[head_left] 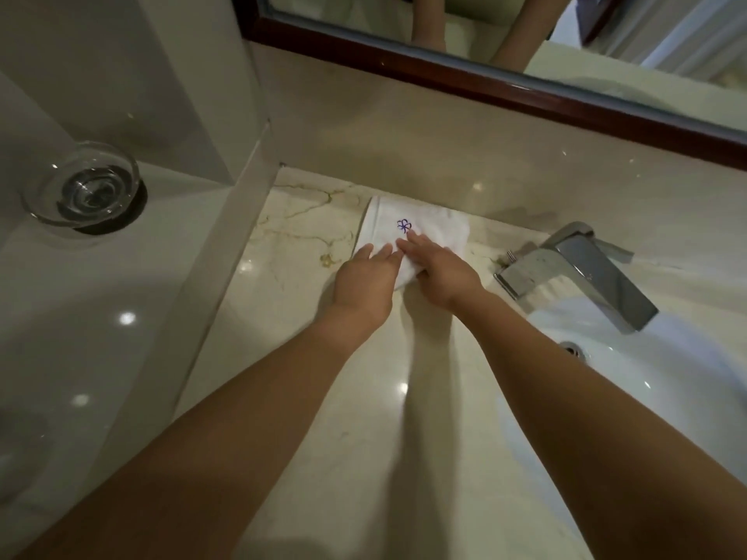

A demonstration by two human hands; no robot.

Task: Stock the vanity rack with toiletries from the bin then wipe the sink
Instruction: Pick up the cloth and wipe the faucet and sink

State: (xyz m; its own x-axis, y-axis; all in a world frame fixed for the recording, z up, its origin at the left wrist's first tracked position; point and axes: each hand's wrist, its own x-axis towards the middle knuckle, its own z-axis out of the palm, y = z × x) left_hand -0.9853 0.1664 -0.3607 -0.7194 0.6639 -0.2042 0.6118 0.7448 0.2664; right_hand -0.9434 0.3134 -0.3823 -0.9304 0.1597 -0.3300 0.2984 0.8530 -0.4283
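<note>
Both flat hands, left hand [366, 276] and right hand [442, 272], press a folded white cloth [420, 228] on the marble counter [307, 220].

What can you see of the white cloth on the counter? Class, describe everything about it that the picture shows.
The white cloth looks like soft towelling, folded into a flat rectangle, with a small purple flower-like emblem stitched near its middle. It lies on the marble counter close to the back wall, left of the faucet and apart from it. The left hand and the right hand press on its near edge with straight fingers, covering that part.
</note>
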